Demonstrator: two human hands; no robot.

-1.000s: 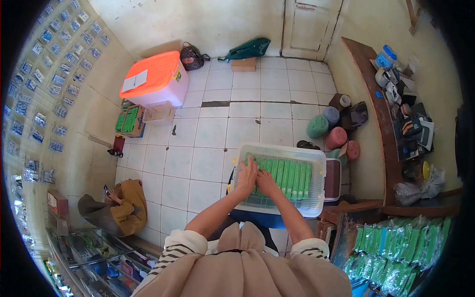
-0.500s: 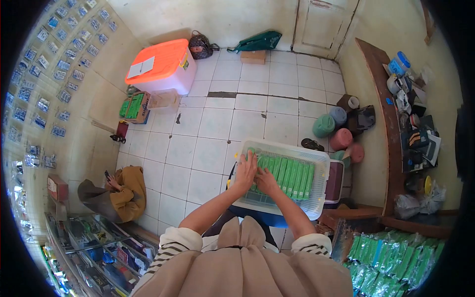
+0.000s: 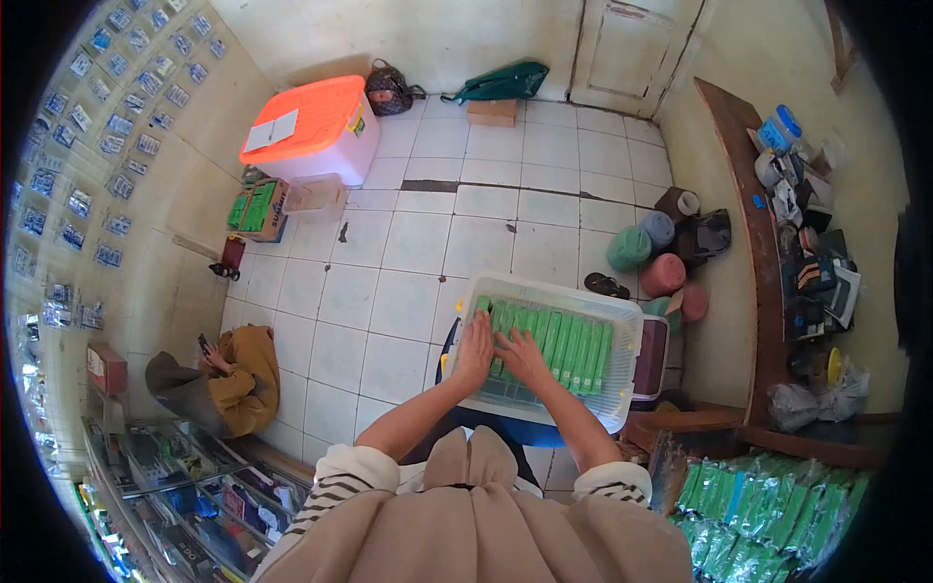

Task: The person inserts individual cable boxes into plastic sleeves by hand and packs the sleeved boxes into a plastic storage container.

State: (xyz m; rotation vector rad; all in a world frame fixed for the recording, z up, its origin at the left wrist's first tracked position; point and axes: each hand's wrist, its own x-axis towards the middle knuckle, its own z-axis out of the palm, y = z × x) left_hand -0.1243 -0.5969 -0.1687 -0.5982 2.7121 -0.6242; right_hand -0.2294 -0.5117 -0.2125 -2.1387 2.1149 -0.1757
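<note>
A translucent white plastic basket (image 3: 624,374) sits in front of me with a row of slim green packs (image 3: 573,352) standing side by side in it. At the row's left end, my left hand (image 3: 474,348) lies with its fingers stretched along the packs. My right hand (image 3: 523,357) rests just beside it, fingers extended and spread over the tops of the packs. Both hands look open. The packs directly beneath my palms are partly hidden, and I cannot tell how firmly the fingers press on them.
Many plastic-wrapped green packs (image 3: 768,505) lie at lower right. A person in a brown garment (image 3: 248,379) sits at left, holding a phone. Farther off stand an orange-lidded bin (image 3: 316,112) and a carton of green packs (image 3: 260,209). Rolls (image 3: 664,275) stand near the wooden shelf (image 3: 743,243).
My left hand has drawn slightly nearer to me, its fingers closer together. My right hand's fingers have spread out flatter over the packs. The whole view has shifted a little.
</note>
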